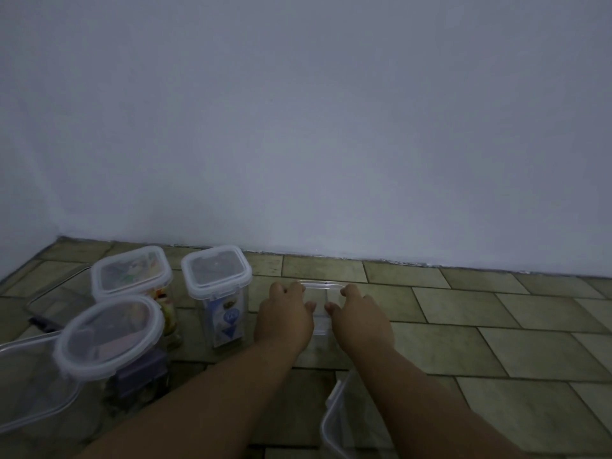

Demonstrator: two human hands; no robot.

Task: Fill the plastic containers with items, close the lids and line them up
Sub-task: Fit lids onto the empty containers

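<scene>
Hands on either side of clear container [323, 304], standing on tiled floor [496, 326] at about 12 o'clock from the wearer, just right of square-lidded container [217, 286]. Left hand [286, 314] wrapped round the left wall, fingers curled over the rim; right hand [359, 318] mirroring it on the right wall. Both grasping the container, thumbs nearly meeting at the near edge. Hard to tell whether a lid is seated; contents not visible through the dim light.

Likely step: setting this one into the row. Best done by keeping the grip even on both walls, sliding rather than lifting, toward 9 o'clock until just beside the square-lidded container, then squaring the front edge with it. Worth checking the lid and clips before letting go. Round-lidded container [109, 329] and second filled container [132, 273] sitting further off at 9 to 10 o'clock; another open container [334, 422] at 6 o'clock, close to the right forearm, so elbows kept clear of it.
</scene>
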